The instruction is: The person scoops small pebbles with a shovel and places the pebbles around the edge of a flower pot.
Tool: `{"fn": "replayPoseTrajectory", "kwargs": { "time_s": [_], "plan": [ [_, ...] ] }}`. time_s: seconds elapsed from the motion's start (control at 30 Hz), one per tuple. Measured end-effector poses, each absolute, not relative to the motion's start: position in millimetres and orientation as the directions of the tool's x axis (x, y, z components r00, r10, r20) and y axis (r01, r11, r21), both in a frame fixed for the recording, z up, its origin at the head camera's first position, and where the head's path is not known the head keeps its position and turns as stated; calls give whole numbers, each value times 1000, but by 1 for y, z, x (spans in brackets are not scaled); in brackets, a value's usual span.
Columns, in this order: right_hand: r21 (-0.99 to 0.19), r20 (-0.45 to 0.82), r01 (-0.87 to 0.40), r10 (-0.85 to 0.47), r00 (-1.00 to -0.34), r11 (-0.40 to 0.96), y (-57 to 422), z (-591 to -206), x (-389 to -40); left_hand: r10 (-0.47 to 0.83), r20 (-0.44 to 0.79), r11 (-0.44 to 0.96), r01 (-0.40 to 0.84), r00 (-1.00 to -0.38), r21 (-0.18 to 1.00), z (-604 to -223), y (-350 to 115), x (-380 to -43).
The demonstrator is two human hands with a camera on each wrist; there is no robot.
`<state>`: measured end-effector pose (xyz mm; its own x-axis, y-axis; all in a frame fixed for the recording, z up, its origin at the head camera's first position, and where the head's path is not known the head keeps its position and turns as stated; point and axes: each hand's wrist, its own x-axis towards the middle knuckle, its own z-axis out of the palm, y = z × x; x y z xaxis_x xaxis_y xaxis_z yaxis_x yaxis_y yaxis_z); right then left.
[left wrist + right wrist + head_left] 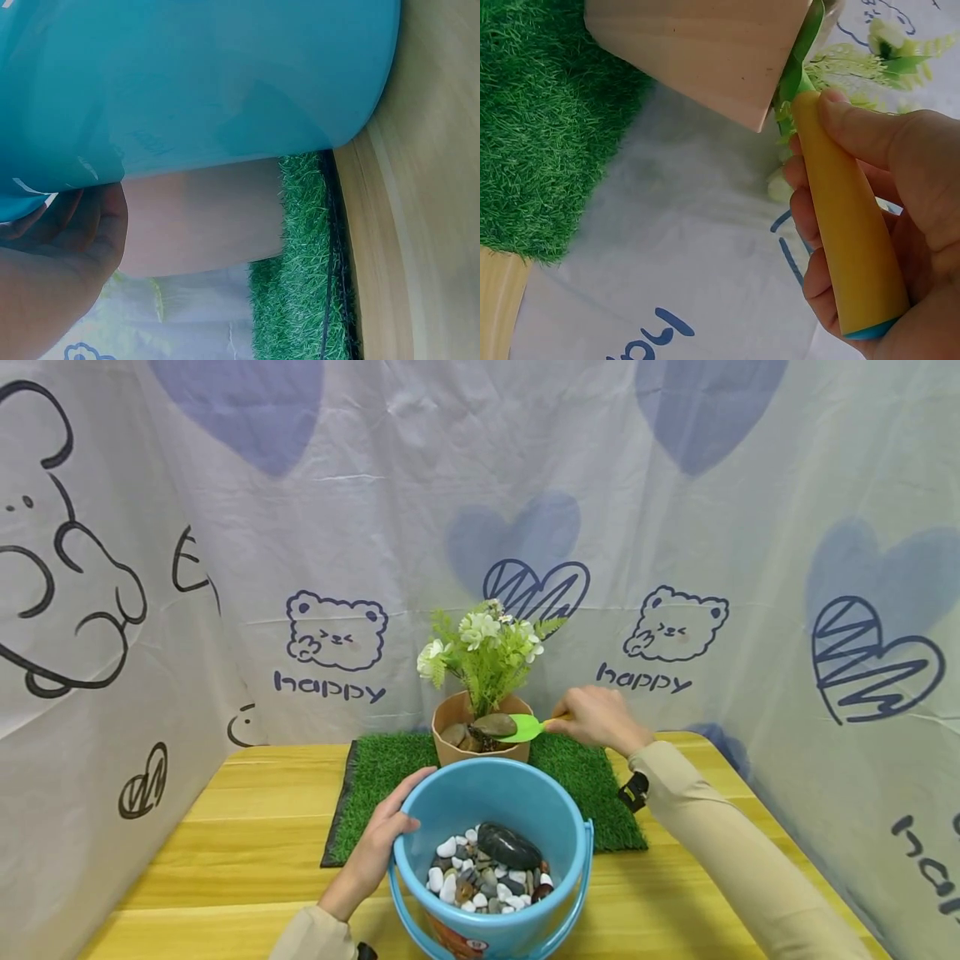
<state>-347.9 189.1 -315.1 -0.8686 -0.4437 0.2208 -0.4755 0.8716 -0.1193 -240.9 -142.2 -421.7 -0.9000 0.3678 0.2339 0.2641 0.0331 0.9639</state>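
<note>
My right hand (598, 718) grips the yellow handle (847, 225) of a small garden trowel. Its green blade (522, 728) reaches over the rim of a tan flowerpot (480, 755), up against a brown stone (494, 725). White flowers with green leaves (483, 652) rise from the pot, with more brown stones at their base. My left hand (382, 839) holds the rim of a blue bucket (487, 767), thumb over the edge and fingers outside. Inside the bucket lie white, grey and brown pebbles (480, 881) and a large black stone (509, 846).
Under the pot lies a green artificial grass mat (600, 810) on a yellow wooden table (225, 860). The bucket stands in front of the pot, its handle (573, 918) hanging down. A printed white curtain (360, 510) encloses the back and sides.
</note>
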Motion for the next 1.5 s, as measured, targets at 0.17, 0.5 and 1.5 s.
{"fn": "replayPoseTrajectory", "kwargs": {
  "time_s": [0.17, 0.5, 1.5],
  "plan": [
    [-102, 209, -489, -462, -862, 866, 183, -314, -356, 381, 236, 24, 265, -894, 964, -422, -143, -241],
    [24, 191, -493, -488, -852, 870, 162, -302, -360, 374, 234, 35, 266, -898, 963, -421, -143, -241],
    [161, -6, -422, -426, -905, 892, 157, -244, -338, 371, 240, 36, 272, -897, 962, -421, -144, -241]
  ]
}}
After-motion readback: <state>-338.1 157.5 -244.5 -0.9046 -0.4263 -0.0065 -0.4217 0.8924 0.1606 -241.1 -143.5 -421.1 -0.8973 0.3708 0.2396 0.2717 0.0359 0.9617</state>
